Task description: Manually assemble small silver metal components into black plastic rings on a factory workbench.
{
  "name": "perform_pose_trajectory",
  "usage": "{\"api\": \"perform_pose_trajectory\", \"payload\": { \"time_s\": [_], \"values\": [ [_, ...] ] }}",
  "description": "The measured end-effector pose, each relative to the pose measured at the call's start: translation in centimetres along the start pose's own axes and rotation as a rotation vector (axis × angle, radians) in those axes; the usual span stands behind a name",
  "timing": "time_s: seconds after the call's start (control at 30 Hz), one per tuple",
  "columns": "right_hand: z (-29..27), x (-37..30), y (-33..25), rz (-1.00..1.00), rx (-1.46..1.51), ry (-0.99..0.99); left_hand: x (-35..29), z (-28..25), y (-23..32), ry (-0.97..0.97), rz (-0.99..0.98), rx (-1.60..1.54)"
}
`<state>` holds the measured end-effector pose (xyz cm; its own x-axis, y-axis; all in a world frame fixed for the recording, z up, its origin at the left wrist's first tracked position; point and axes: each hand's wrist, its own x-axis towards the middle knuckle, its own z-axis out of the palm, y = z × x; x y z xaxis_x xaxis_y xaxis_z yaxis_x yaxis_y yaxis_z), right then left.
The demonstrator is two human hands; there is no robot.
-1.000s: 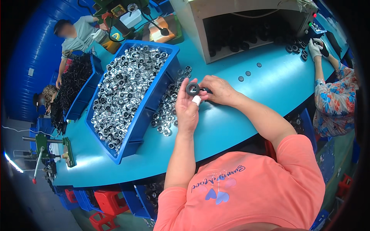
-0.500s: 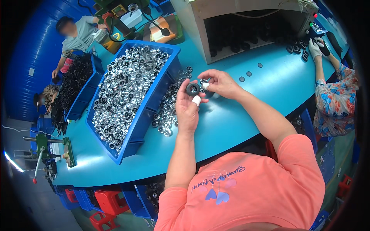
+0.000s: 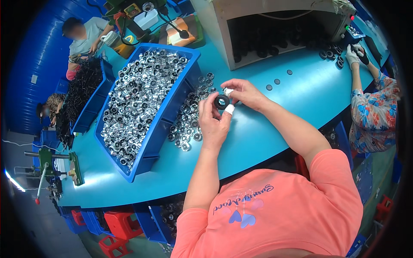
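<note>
My left hand [image 3: 213, 128] grips a black rubber ring [image 3: 218, 106] between thumb and fingers, tilted with its hole toward me. Close beside it, the fingers and thumb of my right hand [image 3: 248, 94] are pinched together around a small shiny metal part [image 3: 225, 89], mostly hidden by them. White covers wrap both thumbs. Left of my hands, loose silvery metal wheel hubs [image 3: 186, 136] lie scattered on the turquoise table [image 3: 258, 122]. A large blue bin [image 3: 148, 157] beyond them is heaped with the same kind of hubs [image 3: 137, 99].
Small black discs [image 3: 277, 81] lie on the table to the right. A pale box-shaped housing [image 3: 223, 38] with black rings inside stands behind. Co-workers sit at the far left and right, one with white-gloved hands [image 3: 352, 56]. A green hand press [image 3: 47, 161] stands at left.
My left hand has shifted slightly right, its fingers curling more around the rubber ring, now closer to my right hand. At the upper left, a co-worker's arms have moved.
</note>
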<state>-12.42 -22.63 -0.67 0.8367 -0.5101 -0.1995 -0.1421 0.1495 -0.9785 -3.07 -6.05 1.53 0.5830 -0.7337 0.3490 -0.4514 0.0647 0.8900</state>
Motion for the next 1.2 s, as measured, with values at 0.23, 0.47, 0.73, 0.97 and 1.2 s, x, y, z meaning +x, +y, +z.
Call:
{"api": "perform_pose_trajectory", "payload": {
  "time_s": [0.23, 0.47, 0.73, 0.97, 1.2],
  "values": [
    [0.6, 0.0, 1.0, -0.253, -0.415, 0.021, 0.0, 0.2, -0.3, 0.050, 0.038, 0.077],
    [0.5, -0.1, 0.2, -0.103, -0.014, -0.065, 0.0, 0.1, 0.1, 0.066, -0.010, 0.067],
    [0.6, -1.0, -1.1, -0.008, 0.365, -0.181, 0.0, 0.0, 0.1, 0.092, -0.062, 0.051],
    [0.7, -1.0, -1.2, -0.029, 0.383, -0.161, 0.0, 0.1, 0.5, 0.080, -0.065, 0.064],
    [0.4, -0.8, -0.9, -0.016, 0.371, -0.172, 0.0, 0.2, -0.1, 0.072, -0.046, 0.081]
  ]
}}
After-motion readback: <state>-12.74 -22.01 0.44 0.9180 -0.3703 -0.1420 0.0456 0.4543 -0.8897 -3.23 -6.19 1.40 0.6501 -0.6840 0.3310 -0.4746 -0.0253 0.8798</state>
